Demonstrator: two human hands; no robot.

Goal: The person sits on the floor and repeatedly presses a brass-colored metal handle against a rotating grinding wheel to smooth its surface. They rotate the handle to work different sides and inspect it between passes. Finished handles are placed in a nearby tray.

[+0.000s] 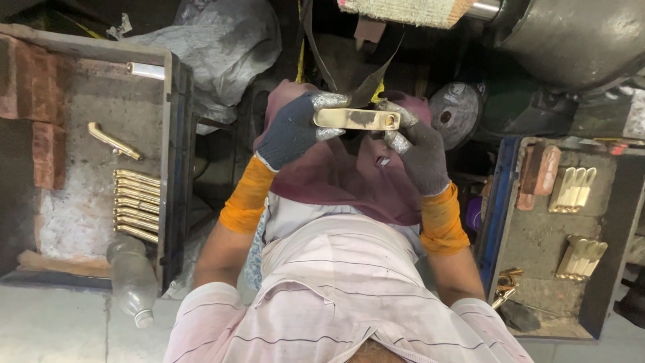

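Your gloved left hand (292, 131) and right hand (420, 151) pinch the brass bar's (356, 119) ends, steadying it level under the wheel (403, 12).

I see both my arms stretched out ahead and angled in toward each other, bare at the forearms, each with an orange cuff at the wrist. My left hand (293, 131) wears a dark blue glove, thumb and fingertips pinched shut with the palm turned inward. My right hand (420, 153) wears a grey glove, its fingers curled closed at the same height, facing the left.
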